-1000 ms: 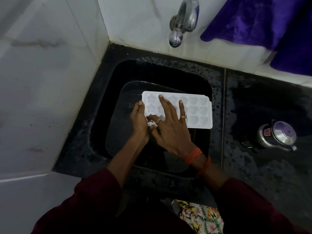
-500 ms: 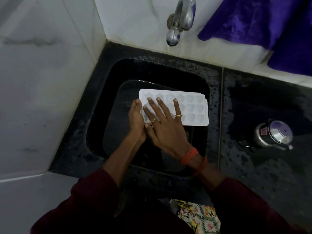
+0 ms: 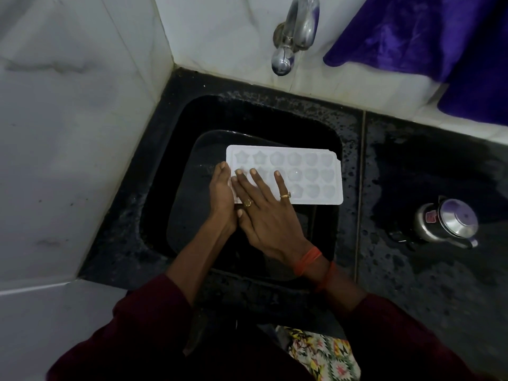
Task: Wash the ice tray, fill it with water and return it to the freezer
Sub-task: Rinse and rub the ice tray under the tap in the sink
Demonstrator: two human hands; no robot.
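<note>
A white ice tray (image 3: 308, 166) with star and shell shaped cells lies flat over the black sink (image 3: 275, 114). My left hand (image 3: 222, 193) grips the tray's left short edge. My right hand (image 3: 264, 213) lies flat on top of the tray's left half, fingers spread across the cells, two rings on it. The cells under the fingers are hidden. A steel tap (image 3: 294, 37) juts from the tiled wall above the sink, with no water running from it.
A dark rectangular tray or pan (image 3: 187, 204) lies in the sink under the ice tray. A steel lidded pot (image 3: 448, 221) stands on the wet black counter (image 3: 426, 270) at right. Purple cloth (image 3: 428, 37) hangs at top right. White tiled walls close the left side.
My right hand's fingers slid back toward the tray's left end and spread out. The left hand kept its hold on the left edge. The view shifted slightly.
</note>
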